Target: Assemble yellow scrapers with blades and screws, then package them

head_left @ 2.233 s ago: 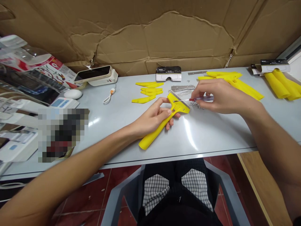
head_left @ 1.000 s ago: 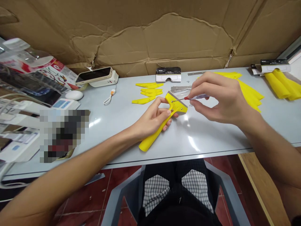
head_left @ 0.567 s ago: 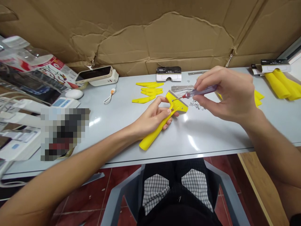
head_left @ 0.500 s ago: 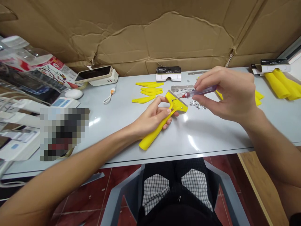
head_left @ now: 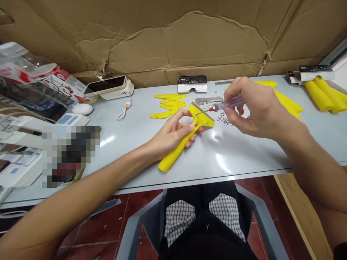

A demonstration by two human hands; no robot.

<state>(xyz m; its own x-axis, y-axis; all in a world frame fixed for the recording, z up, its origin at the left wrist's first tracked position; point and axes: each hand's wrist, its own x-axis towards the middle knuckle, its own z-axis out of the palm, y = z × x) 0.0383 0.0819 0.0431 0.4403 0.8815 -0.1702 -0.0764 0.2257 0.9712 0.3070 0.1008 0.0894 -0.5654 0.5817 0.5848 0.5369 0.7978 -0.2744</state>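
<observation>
My left hand (head_left: 176, 133) is wrapped round a yellow scraper (head_left: 173, 156), its wide head tilted up to the right with a metal blade along the edge. Closed round a clear purple screwdriver (head_left: 226, 104) is my right hand (head_left: 249, 108). The screwdriver's thin shaft points left, and its tip meets the screw on the left side of the scraper head. Small metal nuts or screws (head_left: 223, 119) lie in a pile beyond the scraper, partly behind my right hand. Metal blades (head_left: 208, 100) rest behind the screwdriver. Several flat yellow pieces (head_left: 164, 114) lie left of them.
A black-and-white box (head_left: 192, 84) stands at the back by the cardboard (head_left: 217, 43). More yellow handles (head_left: 321, 95) lie at the right. At the left are a phone (head_left: 108, 86), a white mouse (head_left: 82, 109), bottles (head_left: 40, 76) and power strips (head_left: 21, 168).
My right hand has turned a little around the screwdriver, its fingers set differently. The view has shifted slightly. The scraper stays in my left hand with the screwdriver's tip at the same screw.
</observation>
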